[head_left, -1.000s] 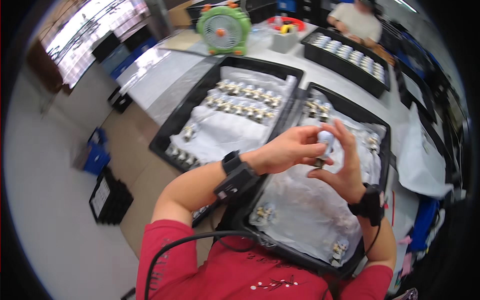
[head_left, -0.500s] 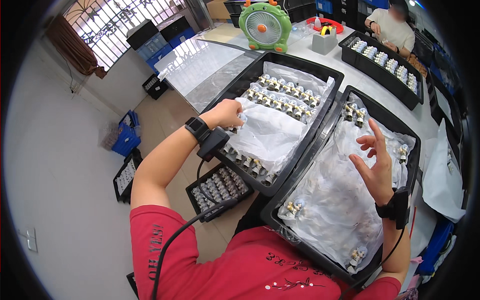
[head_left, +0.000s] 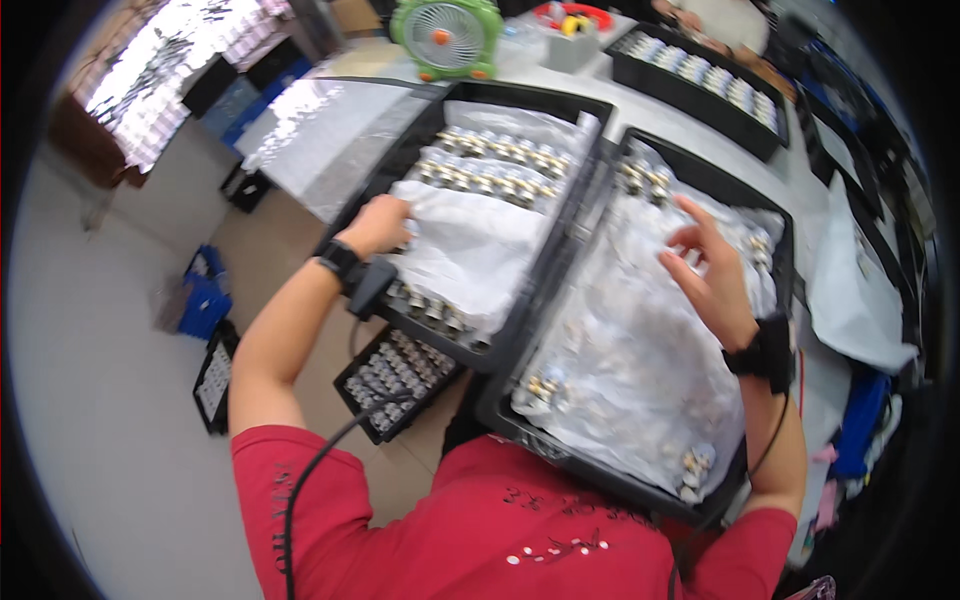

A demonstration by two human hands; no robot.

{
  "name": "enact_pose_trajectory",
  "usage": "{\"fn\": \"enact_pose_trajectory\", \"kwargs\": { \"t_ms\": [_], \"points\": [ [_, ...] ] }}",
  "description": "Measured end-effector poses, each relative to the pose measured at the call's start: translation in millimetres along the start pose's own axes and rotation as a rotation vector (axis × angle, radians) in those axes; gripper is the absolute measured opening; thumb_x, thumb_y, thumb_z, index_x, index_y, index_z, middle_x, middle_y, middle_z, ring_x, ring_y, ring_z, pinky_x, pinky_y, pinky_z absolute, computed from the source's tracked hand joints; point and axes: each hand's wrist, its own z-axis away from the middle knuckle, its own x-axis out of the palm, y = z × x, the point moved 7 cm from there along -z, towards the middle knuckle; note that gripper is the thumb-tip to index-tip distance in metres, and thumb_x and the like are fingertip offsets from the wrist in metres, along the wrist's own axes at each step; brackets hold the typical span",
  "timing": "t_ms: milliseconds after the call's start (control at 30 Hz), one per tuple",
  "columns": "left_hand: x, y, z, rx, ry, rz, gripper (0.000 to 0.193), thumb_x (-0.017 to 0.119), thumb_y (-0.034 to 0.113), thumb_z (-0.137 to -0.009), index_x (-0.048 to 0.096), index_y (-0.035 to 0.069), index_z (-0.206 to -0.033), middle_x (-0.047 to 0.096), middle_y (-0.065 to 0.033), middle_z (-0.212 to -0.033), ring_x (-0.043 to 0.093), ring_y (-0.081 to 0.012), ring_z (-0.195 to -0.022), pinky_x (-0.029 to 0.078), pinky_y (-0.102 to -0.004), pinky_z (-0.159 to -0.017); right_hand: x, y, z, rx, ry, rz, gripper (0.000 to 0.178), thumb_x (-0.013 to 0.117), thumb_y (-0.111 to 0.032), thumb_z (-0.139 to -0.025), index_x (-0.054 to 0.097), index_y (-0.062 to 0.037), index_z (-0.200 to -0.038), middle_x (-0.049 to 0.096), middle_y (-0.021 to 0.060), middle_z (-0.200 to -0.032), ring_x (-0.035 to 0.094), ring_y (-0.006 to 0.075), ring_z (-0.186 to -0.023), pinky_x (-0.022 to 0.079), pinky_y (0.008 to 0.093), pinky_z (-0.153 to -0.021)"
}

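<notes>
My left hand (head_left: 378,226) is closed at the left side of the left black tray (head_left: 597,125). Its fingertips are beside the white paper sheet (head_left: 470,255) and a pale small item, mostly hidden by the fingers, so what they hold is unclear. Rows of small white-and-gold figurines (head_left: 490,184) stand in that tray beyond the sheet, with more in front of it. Over the right black tray (head_left: 785,250) hangs my right hand (head_left: 712,285), open, fingers apart and holding nothing. Crumpled white paper (head_left: 620,370) lines this tray, with a few figurines (head_left: 645,180) at its far corner and others near its edges.
A green fan (head_left: 445,38) and a grey tape dispenser (head_left: 572,48) stand at the back of the table. Another tray of figurines (head_left: 700,75) lies far right, before a co-worker (head_left: 728,20). Below left, a filled crate (head_left: 395,380) sits on the floor.
The whole view has shifted, so everything appears further left and higher, and it is blurred. My left hand stays at the left tray's side; my right hand still hovers open over the right tray.
</notes>
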Motion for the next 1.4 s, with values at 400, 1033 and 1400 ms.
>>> {"fn": "enact_pose_trajectory", "kwargs": {
  "t_ms": [400, 1033, 1400],
  "points": [
    [-67.5, 76.0, 28.9, 0.137, 0.048, 0.467, 0.034, 0.072, 0.014, -0.079, 0.061, 0.002, -0.109, 0.059, -0.0079, -0.093, 0.058, -0.0127, -0.072, 0.048, -0.0264, -0.066, 32.6, -17.2, 120.2, 0.159, -1.367, 0.409, 0.035, 0.073, -0.022, -0.069, 0.062, -0.0034, -0.096, 0.065, 0.0148, -0.086, 0.063, 0.0336, -0.084, 0.049, 0.0407, -0.073],
    [-19.6, 310.9, 64.4, 0.582, -0.842, 1.493, 0.046, 0.050, 0.034, -0.097, 0.044, 0.007, -0.134, 0.055, -0.0060, -0.122, 0.058, -0.0148, -0.105, 0.046, -0.0312, -0.092, -28.0, -77.1, 46.0, -0.016, -0.485, 0.047, 0.050, 0.070, -0.005, -0.070, 0.048, -0.0059, -0.115, 0.063, 0.0132, -0.096, 0.063, 0.0290, -0.090, 0.049, 0.0374, -0.078],
    [-35.5, 290.8, 49.2, 0.633, -0.721, 1.878, 0.050, 0.060, 0.019, -0.093, 0.040, 0.007, -0.137, 0.050, -0.0091, -0.128, 0.058, -0.0187, -0.105, 0.048, -0.0312, -0.088, -5.6, -66.7, 7.6, -0.223, -0.107, -0.103, 0.079, 0.079, -0.012, -0.069, 0.039, -0.0096, -0.137, 0.057, 0.0118, -0.119, 0.056, 0.0222, -0.105, 0.044, 0.0350, -0.093]
  ]
}}
